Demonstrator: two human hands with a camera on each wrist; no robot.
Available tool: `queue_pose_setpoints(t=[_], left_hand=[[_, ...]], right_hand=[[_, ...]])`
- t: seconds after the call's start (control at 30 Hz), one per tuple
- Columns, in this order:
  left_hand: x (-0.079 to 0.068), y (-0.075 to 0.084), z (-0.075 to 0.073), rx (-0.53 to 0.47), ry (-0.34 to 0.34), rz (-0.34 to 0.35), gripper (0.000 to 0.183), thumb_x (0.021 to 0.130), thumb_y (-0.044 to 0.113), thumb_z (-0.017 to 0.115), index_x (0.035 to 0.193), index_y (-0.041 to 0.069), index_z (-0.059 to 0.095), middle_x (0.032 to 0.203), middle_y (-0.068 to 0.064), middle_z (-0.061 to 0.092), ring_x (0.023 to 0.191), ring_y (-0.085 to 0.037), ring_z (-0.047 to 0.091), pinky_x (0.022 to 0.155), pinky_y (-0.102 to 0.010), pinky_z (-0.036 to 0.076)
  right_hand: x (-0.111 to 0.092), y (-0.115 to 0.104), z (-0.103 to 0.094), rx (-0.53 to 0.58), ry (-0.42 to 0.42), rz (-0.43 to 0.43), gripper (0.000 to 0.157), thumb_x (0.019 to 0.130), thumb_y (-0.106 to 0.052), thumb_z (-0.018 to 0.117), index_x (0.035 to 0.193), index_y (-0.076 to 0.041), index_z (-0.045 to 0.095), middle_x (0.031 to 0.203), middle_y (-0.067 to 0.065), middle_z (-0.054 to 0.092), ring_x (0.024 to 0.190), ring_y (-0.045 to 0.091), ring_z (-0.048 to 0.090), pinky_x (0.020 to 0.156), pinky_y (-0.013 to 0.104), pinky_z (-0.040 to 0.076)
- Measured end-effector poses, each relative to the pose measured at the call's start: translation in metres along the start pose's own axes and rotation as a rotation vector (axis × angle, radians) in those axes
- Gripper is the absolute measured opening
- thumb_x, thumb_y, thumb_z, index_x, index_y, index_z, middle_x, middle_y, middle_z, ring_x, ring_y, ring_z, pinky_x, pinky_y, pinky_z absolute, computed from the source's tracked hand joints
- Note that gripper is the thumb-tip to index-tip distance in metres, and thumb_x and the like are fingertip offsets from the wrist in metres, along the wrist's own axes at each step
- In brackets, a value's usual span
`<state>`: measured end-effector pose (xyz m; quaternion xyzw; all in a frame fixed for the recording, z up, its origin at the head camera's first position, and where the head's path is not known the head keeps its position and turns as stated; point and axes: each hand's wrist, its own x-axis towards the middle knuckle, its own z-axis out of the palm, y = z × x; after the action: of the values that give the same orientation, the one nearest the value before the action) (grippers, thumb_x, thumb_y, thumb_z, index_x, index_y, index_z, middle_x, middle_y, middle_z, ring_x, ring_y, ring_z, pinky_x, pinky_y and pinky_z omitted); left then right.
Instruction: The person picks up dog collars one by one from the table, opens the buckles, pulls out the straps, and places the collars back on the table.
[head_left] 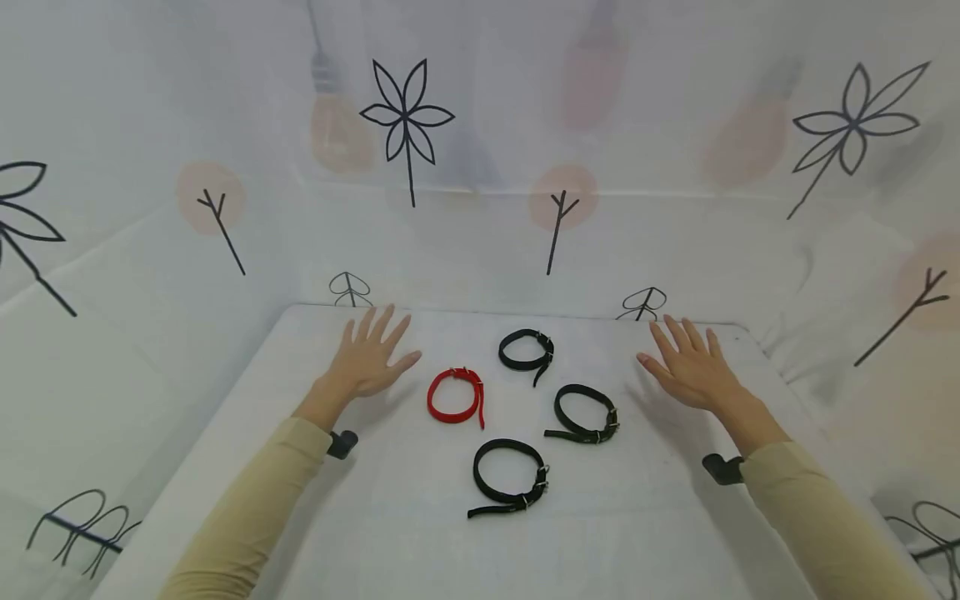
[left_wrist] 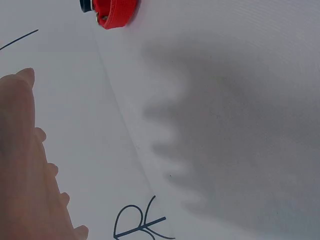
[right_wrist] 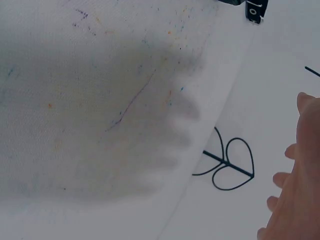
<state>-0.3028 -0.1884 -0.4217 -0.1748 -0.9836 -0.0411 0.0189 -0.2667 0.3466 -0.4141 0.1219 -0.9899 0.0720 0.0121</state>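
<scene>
Dark straps (head_left: 525, 500) beside red strap (head_left: 453, 418) — white table (head_left: 637, 525); printed sheet (head_left: 472, 250) behind.

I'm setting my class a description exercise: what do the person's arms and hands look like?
Both sleeves are long and beige. The left hand and right hand are bare, with no gloves or rings visible. A small dark device shows at each wrist.
</scene>
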Motion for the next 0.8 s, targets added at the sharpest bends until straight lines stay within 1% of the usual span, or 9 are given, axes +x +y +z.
queue_pose_setpoints(t=[0.1, 0.23, 0.47, 0.6, 0.8], left_hand=[[0.003, 0.004, 0.002, -0.022, 0.014, 0.011, 0.08, 0.102, 0.066, 0.033, 0.166, 0.02, 0.016, 0.172, -0.013, 0.003, 0.156, -0.044, 0.0, 0.12, -0.067, 0.002], [0.007, 0.01, 0.004, -0.025, 0.023, 0.021, 0.081, 0.102, 0.067, 0.034, 0.165, 0.021, 0.016, 0.172, -0.013, 0.004, 0.156, -0.044, 0.003, 0.12, -0.067, 0.003], [0.012, 0.019, 0.009, -0.06, 0.037, 0.044, 0.08, 0.102, 0.065, 0.04, 0.165, 0.022, 0.019, 0.172, -0.013, 0.009, 0.156, -0.043, 0.007, 0.12, -0.067, 0.007], [0.016, 0.024, 0.012, -0.06, 0.033, 0.046, 0.08, 0.102, 0.065, 0.04, 0.165, 0.022, 0.019, 0.172, -0.012, 0.009, 0.156, -0.042, 0.007, 0.121, -0.066, 0.007], [0.021, 0.031, 0.016, -0.06, 0.017, 0.047, 0.08, 0.102, 0.066, 0.04, 0.165, 0.022, 0.018, 0.172, -0.012, 0.008, 0.156, -0.042, 0.007, 0.121, -0.066, 0.008]], right_hand=[[-0.001, -0.002, 0.002, 0.007, -0.003, 0.004, 0.079, 0.109, -0.054, 0.03, 0.161, 0.003, 0.012, 0.165, 0.033, 0.005, 0.15, 0.056, 0.0, 0.116, 0.071, -0.006], [-0.002, -0.006, 0.006, 0.025, 0.004, 0.0, 0.079, 0.11, -0.052, 0.033, 0.161, 0.004, 0.013, 0.165, 0.033, 0.006, 0.15, 0.056, 0.001, 0.116, 0.072, -0.005], [-0.005, -0.016, 0.015, 0.07, 0.006, -0.012, 0.079, 0.11, -0.051, 0.036, 0.16, 0.005, 0.015, 0.163, 0.035, 0.009, 0.149, 0.057, 0.007, 0.115, 0.073, 0.003], [-0.005, -0.02, 0.015, 0.078, 0.022, -0.024, 0.078, 0.11, -0.05, 0.037, 0.16, 0.006, 0.016, 0.163, 0.035, 0.011, 0.148, 0.058, 0.009, 0.116, 0.072, 0.005], [-0.003, -0.027, 0.015, 0.088, 0.033, -0.041, 0.076, 0.11, -0.046, 0.04, 0.159, 0.008, 0.018, 0.163, 0.035, 0.011, 0.148, 0.057, 0.01, 0.117, 0.071, 0.006]])
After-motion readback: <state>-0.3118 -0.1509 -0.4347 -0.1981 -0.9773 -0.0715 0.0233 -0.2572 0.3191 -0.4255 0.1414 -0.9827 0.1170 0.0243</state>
